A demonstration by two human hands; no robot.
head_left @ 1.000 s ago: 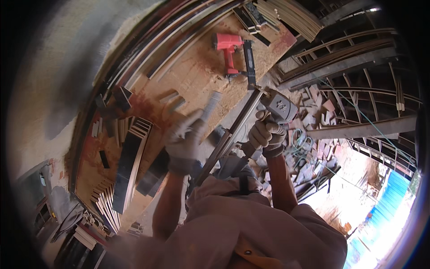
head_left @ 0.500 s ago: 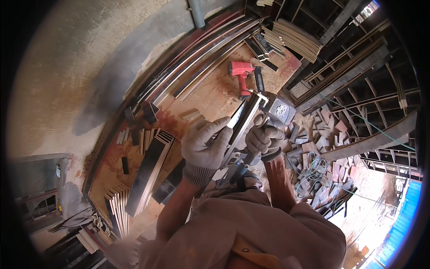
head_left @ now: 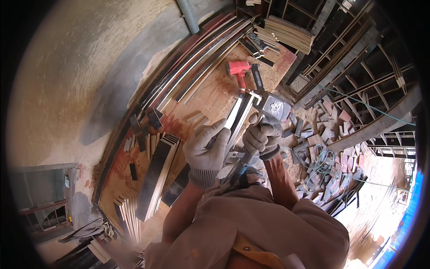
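Note:
My right hand (head_left: 260, 141), in a light knitted glove, is closed around the handle of a grey nail gun (head_left: 274, 107). The gun's nose and long magazine (head_left: 244, 117) slant down toward my body. My left hand (head_left: 206, 145), gloved the same way, has its thumb and fingers closed around a narrow bright strip (head_left: 233, 113) with a dark edge beside the magazine. What kind of strip it is I cannot tell. Beyond the grey gun, a red nail gun (head_left: 238, 69) lies on the wooden bench top (head_left: 215, 96).
Long boards (head_left: 188, 67) lie along the wall side. Stacked dark-faced boards (head_left: 154, 177) and thin slats (head_left: 129, 215) rest at the left. Wood offcuts (head_left: 320, 130) and a coiled green hose (head_left: 320, 161) cover the floor at the right, under a wooden frame (head_left: 354, 67).
The view has shifted a little, so the bench and wall sit differently in the picture. Both hands keep their grips, with the grey nail gun held in nearly the same pose.

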